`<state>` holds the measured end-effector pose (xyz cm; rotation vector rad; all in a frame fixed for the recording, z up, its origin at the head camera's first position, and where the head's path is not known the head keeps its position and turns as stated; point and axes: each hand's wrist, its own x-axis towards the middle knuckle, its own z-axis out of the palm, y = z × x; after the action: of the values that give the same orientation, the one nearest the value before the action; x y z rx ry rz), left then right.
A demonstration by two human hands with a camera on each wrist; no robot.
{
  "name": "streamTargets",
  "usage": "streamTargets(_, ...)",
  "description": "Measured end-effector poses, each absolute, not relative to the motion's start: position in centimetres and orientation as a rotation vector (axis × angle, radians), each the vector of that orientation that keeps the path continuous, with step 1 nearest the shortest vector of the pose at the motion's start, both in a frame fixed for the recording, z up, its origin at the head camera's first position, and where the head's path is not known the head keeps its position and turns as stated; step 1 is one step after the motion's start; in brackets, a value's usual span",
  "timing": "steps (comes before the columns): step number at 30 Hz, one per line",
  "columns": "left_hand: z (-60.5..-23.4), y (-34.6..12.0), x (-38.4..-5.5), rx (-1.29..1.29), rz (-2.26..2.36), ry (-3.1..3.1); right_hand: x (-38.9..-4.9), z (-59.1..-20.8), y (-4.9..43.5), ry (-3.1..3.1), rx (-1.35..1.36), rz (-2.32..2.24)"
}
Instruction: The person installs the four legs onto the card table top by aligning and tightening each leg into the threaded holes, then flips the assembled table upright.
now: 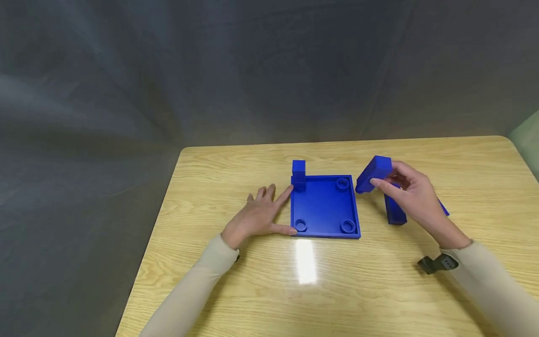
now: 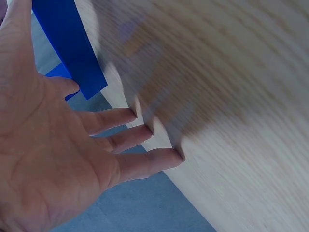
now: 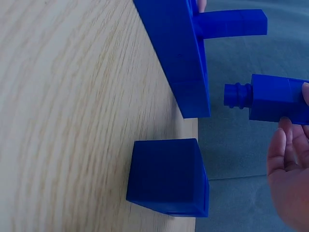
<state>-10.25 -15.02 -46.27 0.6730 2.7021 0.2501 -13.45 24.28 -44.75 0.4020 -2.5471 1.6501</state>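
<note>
A square blue tray-like base with a raised rim lies on the table. Round threaded sockets show at three of its corners; at the far left corner a blue block-shaped leg stands upright. My left hand is spread at the base's left side, thumb and index finger touching its rim. My right hand pinches a second blue leg between thumb and fingers, tilted above the table just right of the base. This leg's threaded end points down and left toward the base.
Another blue leg lies on the table below my right hand, and a further blue piece is partly hidden behind that hand. A dark curtain hangs behind the wooden table.
</note>
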Motion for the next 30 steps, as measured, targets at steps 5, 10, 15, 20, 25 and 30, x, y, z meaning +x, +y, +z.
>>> streamTargets(5,-46.5,-14.9,-10.3,0.674,0.266,2.709,-14.0,-44.7,23.9,-2.615,0.421,1.613)
streamTargets(10,-46.7,-14.8,-10.2,0.669,0.262,2.707,-14.5,-44.5,23.0,-2.607,0.407,1.623)
streamTargets(15,-46.6,-14.6,-10.2,0.668,0.262,2.712,-15.0,-44.5,22.2,-2.607,0.411,1.602)
streamTargets(20,-46.6,-14.6,-10.2,0.673,0.274,2.709,-15.3,-44.7,21.6,-2.620,0.426,1.586)
streamTargets(25,-46.5,-14.5,-10.2,0.670,0.283,2.705,-15.6,-44.8,21.1,-2.627,0.446,1.572)
streamTargets(30,-46.5,-14.6,-10.1,0.664,0.292,2.705,-15.7,-44.7,20.9,-2.629,0.481,1.551)
